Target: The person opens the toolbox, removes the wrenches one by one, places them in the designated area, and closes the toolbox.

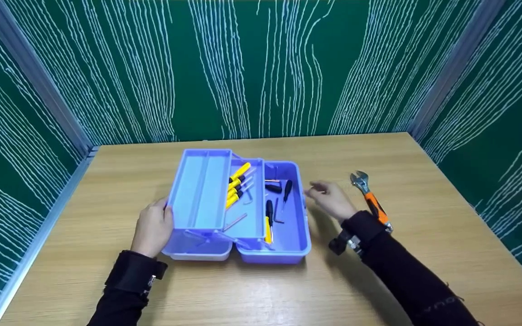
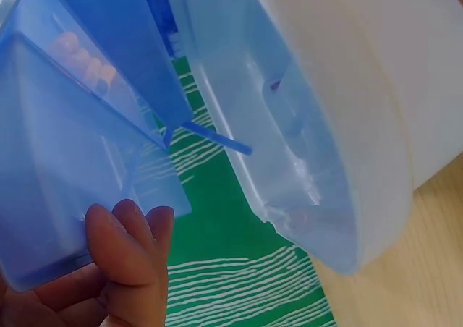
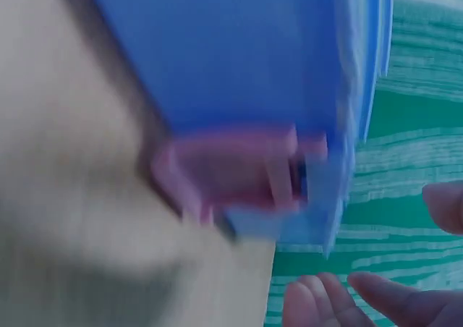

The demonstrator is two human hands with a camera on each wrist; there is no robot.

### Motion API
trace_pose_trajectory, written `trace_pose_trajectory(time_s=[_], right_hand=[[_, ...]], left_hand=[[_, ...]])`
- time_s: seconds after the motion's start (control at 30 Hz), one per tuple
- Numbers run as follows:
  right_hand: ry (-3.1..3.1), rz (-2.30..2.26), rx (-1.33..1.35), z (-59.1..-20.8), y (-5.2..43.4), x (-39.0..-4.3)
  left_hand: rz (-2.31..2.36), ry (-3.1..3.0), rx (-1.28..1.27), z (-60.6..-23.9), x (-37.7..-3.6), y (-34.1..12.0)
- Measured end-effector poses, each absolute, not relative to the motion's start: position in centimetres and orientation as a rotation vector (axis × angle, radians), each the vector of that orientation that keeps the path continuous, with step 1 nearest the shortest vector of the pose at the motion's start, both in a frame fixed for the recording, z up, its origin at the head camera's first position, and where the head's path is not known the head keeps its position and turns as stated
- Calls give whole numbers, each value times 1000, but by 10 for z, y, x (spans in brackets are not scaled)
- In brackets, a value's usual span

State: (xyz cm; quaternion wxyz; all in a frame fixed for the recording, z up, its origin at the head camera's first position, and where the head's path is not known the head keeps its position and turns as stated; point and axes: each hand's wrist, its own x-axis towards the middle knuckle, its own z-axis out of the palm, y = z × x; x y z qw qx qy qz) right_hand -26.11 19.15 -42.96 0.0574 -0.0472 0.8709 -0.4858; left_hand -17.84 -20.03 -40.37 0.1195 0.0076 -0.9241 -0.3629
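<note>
1. Wood-grain tabletop (image 1: 424, 253) carries everything, with green patterned walls around it.
2. Blue plastic toolbox (image 1: 243, 208) stands open near the middle, its upper tray (image 1: 200, 190) swung out to the left on its link arms. That much of the opening looks done.
3. Inside, the middle tray holds yellow-handled screwdrivers (image 1: 237, 184), and the deep right compartment holds black-handled drivers (image 1: 270, 213) and a hex key.
4. Left hand (image 1: 153, 227) rests against the left edge of the swung-out tray, its grip closed around that edge in the left wrist view (image 2: 119, 255).
5. Right hand (image 1: 331, 198) hovers just beside the box's right wall, its grip wide and holding nothing.
6. Orange-handled adjustable wrench (image 1: 369, 198) lies on the tabletop right of that hand, not yet in the box; stowing it seems to be what is left.
</note>
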Motion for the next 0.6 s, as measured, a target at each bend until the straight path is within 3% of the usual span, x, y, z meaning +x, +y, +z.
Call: trace_pose_trajectory(time_s=[0.6], right_hand=[[2561, -1633, -128, -461, 167, -242]], left_hand=[[-1181, -2696, 56, -407, -179, -207]])
